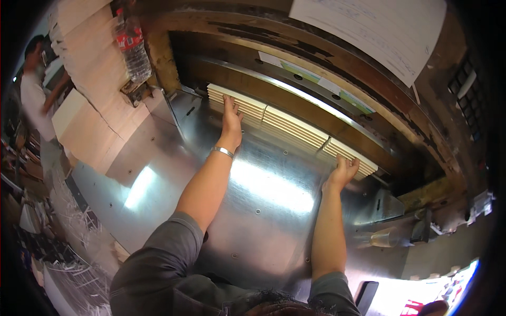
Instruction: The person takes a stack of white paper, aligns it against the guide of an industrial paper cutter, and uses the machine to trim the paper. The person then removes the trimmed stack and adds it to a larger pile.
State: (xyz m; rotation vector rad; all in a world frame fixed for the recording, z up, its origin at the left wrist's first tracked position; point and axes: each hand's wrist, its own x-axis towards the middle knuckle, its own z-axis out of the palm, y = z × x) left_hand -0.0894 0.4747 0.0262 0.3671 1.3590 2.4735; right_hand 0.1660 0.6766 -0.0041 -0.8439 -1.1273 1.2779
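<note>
A long row of cream-coloured layered paper stacks point(295, 126) lies across the shiny metal table point(274, 226), under the machine's front beam. Narrow gaps divide it into three blocks. My left hand point(231, 120) rests against the front of the leftmost block, fingers stretched and apart, a metal band on the wrist. Against the rightmost block is my right hand point(343, 171), its fingers slightly bent and spread along the front edge. Neither hand is wrapped round the paper. The far side of the row is hidden by the machine.
A bottle with a red label point(130, 45) lies on the left among pale boards point(89, 126). Paper shreds point(79, 237) heap at lower left, near another person point(39, 95). A written sheet point(379, 31) hangs above; a clear plastic cup point(385, 237) is at right.
</note>
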